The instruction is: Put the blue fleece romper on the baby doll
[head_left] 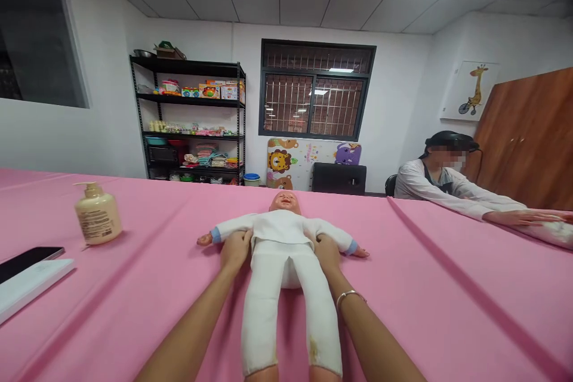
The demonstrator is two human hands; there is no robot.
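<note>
A baby doll (286,250) lies on its back on the pink table cover (161,286), its head away from me and its arms spread. It wears a white top with blue cuffs over a white cloth body and legs. My left hand (236,248) is closed on the edge of the top at the doll's side, below its arm on the left. On the opposite side my right hand (326,250), with a silver bangle on the wrist, grips the top's other edge. Fingertips of both hands are partly hidden by the cloth.
A pump bottle (98,218) stands at the left, behind a dark phone (31,259) and a white box (33,286). At the right, a seated person (443,173) reaches over the table to a white object. A black shelf (192,101) stands at the back wall.
</note>
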